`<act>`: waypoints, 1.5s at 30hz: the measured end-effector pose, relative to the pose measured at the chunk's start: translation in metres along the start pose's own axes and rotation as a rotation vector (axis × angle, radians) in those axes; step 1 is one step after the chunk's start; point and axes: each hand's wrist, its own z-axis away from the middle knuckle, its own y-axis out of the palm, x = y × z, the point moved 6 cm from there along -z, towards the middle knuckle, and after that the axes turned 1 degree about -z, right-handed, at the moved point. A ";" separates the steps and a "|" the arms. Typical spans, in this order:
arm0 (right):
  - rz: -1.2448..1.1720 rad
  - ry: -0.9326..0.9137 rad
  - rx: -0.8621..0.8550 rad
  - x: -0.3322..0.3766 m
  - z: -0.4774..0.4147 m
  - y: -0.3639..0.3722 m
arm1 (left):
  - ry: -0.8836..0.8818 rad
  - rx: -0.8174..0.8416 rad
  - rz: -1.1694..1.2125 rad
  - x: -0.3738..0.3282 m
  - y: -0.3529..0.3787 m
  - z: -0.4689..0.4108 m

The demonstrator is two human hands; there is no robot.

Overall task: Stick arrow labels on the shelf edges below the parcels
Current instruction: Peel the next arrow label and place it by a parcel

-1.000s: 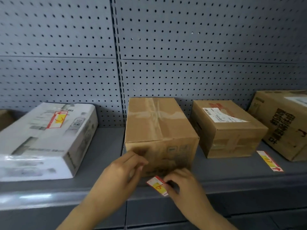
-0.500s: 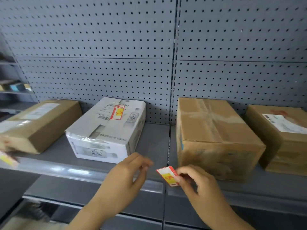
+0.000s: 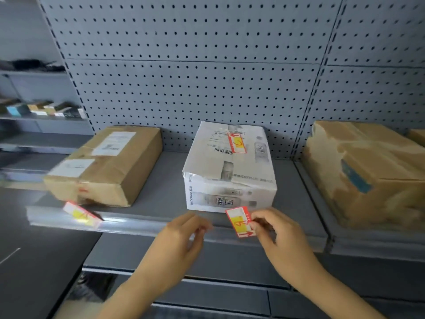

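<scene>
My right hand (image 3: 274, 231) pinches a red, white and yellow arrow label (image 3: 240, 222) just in front of the white parcel (image 3: 230, 171), over the grey shelf edge (image 3: 147, 223). My left hand (image 3: 184, 236) hovers to the left of the label with fingers loosely curled and nothing in it. The white parcel has a similar label (image 3: 236, 142) on its top. Another arrow label (image 3: 80, 214) sits on the shelf edge below the brown parcel (image 3: 108, 164) at the left.
A large taped brown box (image 3: 368, 171) stands at the right on the adjoining shelf. Grey pegboard (image 3: 207, 77) backs the shelf. Far left, other shelves (image 3: 43, 118) carry small boxes. A lower shelf (image 3: 207, 268) lies below my hands.
The view has swung left: the white parcel is now central and the big brown box is at the right. Both hands moved left with the label, now in front of the white parcel.
</scene>
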 end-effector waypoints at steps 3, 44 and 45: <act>0.028 0.042 -0.004 -0.001 -0.002 0.010 | 0.033 0.070 -0.064 0.017 0.018 0.003; 0.288 0.004 0.042 -0.014 -0.010 0.033 | -0.101 0.050 -0.307 0.010 0.073 0.018; 0.336 -0.009 0.050 -0.015 -0.009 0.035 | -0.104 0.056 -0.302 0.010 0.072 0.018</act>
